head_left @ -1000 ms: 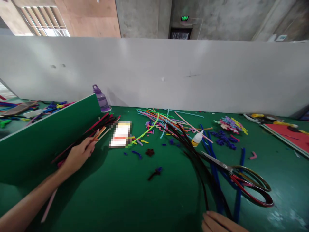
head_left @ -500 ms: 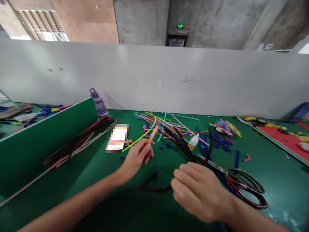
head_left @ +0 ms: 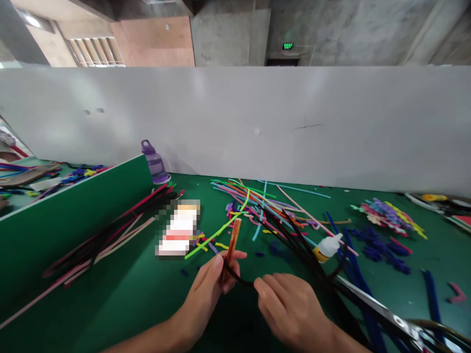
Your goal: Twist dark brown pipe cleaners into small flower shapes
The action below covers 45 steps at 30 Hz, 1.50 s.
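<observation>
My left hand (head_left: pixel 209 289) grips a short brown wooden stick (head_left: pixel 234 240), which stands nearly upright above the fingers. A dark pipe cleaner (head_left: pixel 241 280) runs from the stick, at my left thumb and fingers, across to my right hand (head_left: pixel 290 304). The right fingers are closed on its other end. Where it meets the stick is partly hidden by the left fingers. Just behind the hands lie a lime-green pipe cleaner (head_left: pixel 217 235) and a heap of coloured pipe cleaners (head_left: pixel 265 201).
Right of the hands are a white glue bottle (head_left: pixel 328 246), dark pipe cleaners (head_left: pixel 305 252) and scissors (head_left: pixel 386 314). A pixelated bright rectangle (head_left: pixel 180 228) lies left, near a purple bottle (head_left: pixel 156 164) and a green divider (head_left: pixel 73 208). Bent pipe-cleaner pieces (head_left: pixel 386 215) sit far right.
My hands have come closer together. The dark pipe cleaner, hanging loose and blurred before, now spans from the stick to my right hand. The stick is more upright, and the view has shifted.
</observation>
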Each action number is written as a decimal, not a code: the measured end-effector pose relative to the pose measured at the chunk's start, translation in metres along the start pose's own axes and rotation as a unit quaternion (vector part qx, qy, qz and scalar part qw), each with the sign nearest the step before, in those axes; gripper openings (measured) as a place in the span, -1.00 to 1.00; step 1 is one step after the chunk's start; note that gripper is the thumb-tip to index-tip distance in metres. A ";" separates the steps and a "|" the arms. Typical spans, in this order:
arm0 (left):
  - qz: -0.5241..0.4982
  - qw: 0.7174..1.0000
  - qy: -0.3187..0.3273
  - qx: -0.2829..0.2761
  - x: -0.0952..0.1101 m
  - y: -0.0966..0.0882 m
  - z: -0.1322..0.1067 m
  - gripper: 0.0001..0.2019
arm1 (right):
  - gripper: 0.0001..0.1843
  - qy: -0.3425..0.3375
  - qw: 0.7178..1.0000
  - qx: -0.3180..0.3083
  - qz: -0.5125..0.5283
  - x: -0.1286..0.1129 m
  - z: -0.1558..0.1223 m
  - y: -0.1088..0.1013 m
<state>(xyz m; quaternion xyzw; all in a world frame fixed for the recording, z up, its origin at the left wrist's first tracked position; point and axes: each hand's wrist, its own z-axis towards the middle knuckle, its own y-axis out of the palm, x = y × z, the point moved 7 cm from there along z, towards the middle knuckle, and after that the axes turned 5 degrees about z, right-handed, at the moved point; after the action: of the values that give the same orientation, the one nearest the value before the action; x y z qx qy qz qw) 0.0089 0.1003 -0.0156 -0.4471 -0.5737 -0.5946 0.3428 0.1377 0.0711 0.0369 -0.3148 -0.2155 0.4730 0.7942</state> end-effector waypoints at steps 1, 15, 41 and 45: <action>-0.001 1.000 -0.008 0.009 -0.001 -0.001 0.000 -0.60 | -0.84 0.006 1.000 0.007 0.014 0.003 -0.002 0.002; 0.161 0.986 -0.048 0.018 -0.008 -0.013 -0.002 -0.61 | -0.84 0.086 0.994 0.013 0.069 0.025 -0.008 0.013; 0.068 0.971 -0.129 -0.187 -0.027 0.023 -0.010 -0.65 | -0.57 0.094 0.990 -0.053 0.095 0.042 -0.005 0.004; 0.111 0.958 -0.146 -0.219 -0.021 0.032 -0.015 -0.67 | -0.58 0.013 0.995 -0.064 0.070 0.042 0.002 -0.008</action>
<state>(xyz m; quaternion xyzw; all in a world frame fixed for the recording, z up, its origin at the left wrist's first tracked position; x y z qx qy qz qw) 0.0438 0.0796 -0.0222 -0.6540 -0.4201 -0.5921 0.2125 0.1604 0.1064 0.0458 -0.3853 -0.2121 0.5086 0.7402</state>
